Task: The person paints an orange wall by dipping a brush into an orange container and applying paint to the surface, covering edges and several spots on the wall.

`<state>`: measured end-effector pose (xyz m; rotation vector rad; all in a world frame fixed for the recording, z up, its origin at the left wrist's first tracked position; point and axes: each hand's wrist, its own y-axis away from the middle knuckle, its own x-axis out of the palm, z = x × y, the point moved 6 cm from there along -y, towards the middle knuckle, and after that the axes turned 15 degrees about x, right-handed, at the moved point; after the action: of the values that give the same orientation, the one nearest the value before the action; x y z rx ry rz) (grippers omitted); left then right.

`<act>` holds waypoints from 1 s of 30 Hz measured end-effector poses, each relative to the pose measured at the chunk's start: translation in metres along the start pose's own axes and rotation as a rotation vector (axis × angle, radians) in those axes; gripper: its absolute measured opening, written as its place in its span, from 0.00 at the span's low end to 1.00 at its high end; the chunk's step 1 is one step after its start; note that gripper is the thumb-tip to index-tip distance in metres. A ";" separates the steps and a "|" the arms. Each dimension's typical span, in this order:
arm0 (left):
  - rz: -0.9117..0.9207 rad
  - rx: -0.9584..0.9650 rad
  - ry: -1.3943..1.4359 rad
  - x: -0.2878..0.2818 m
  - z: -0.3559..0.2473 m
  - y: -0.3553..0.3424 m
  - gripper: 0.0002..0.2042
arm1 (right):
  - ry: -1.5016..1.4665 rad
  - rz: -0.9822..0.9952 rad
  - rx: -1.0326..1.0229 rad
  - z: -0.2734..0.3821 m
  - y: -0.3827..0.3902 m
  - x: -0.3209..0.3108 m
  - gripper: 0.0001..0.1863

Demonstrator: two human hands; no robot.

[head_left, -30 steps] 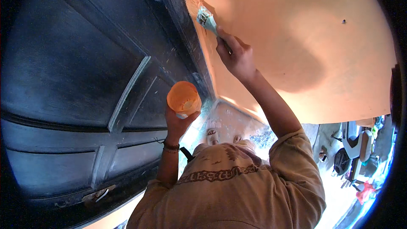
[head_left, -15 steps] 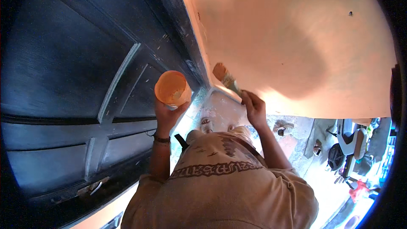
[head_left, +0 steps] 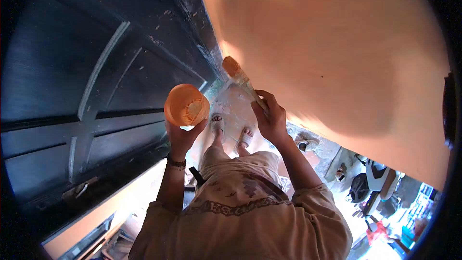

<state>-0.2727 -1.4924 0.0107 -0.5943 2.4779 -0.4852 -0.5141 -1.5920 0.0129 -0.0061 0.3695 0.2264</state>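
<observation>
My left hand (head_left: 185, 137) is closed around the lower part of an orange-smeared cup (head_left: 174, 106), which tilts so that its inside shows. A little orange paint (head_left: 194, 109) lies at its bottom. In my right hand (head_left: 271, 118) is the handle of a paintbrush (head_left: 244, 83), its bristles coated orange and pointing up and to the left. The bristle tip is close to the corner where the orange wall (head_left: 308, 67) meets the dark door frame (head_left: 195, 17); whether it touches, I cannot tell.
A dark panelled door (head_left: 62, 58) stands along my left. My sandalled feet (head_left: 245, 137) are on a paint-spotted floor (head_left: 233, 101). To the lower right are a black bag (head_left: 358, 188), a white and grey object (head_left: 380, 178) and a red item (head_left: 377, 232).
My right hand and the paintbrush have moved left and slightly up in the picture. The cup has shifted a little left and down. The view has turned, and my feet show more.
</observation>
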 end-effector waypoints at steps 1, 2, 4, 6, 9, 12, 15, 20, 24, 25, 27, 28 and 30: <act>-0.007 -0.015 -0.003 0.004 0.002 0.008 0.36 | 0.005 0.016 0.005 -0.006 -0.001 0.003 0.15; -0.023 -0.060 0.017 0.009 0.005 0.017 0.36 | 0.008 -0.026 0.024 -0.013 -0.002 0.003 0.16; 0.014 -0.057 -0.066 0.014 0.010 0.029 0.38 | 0.012 -0.056 0.042 -0.020 -0.006 0.004 0.17; -0.021 -0.086 -0.029 0.022 0.011 0.040 0.39 | 0.023 -0.060 0.034 -0.016 -0.012 0.003 0.18; -0.046 -0.147 0.058 0.035 0.012 0.049 0.41 | 0.063 -0.221 -0.338 0.019 -0.033 -0.003 0.21; -0.051 -0.225 0.124 0.045 0.019 0.062 0.42 | 0.048 -0.342 -0.509 0.067 -0.057 -0.004 0.22; -0.085 -0.213 0.153 0.047 0.010 0.060 0.42 | -0.061 -0.404 -0.579 0.097 -0.079 -0.002 0.24; -0.067 -0.227 0.132 0.046 0.011 0.065 0.42 | -0.060 -0.469 -0.722 0.127 -0.098 0.004 0.26; -0.080 -0.251 0.175 0.045 0.023 0.070 0.42 | 0.024 -0.436 -0.615 0.131 -0.111 0.016 0.19; -0.072 -0.250 0.172 0.046 0.024 0.069 0.42 | 0.026 -0.438 -0.615 0.127 -0.115 0.017 0.19; -0.072 -0.232 0.172 0.046 0.023 0.068 0.42 | -0.021 -0.465 -0.708 0.119 -0.121 0.022 0.26; -0.072 -0.214 0.170 0.046 0.022 0.066 0.42 | -0.020 -0.465 -0.708 0.116 -0.121 0.023 0.26; -0.084 -0.207 0.168 0.045 0.021 0.065 0.42 | -0.019 -0.458 -0.689 0.111 -0.122 0.024 0.26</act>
<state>-0.3153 -1.4649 -0.0539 -0.7706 2.6926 -0.3240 -0.4260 -1.7004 0.1038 -0.7589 0.2475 -0.1087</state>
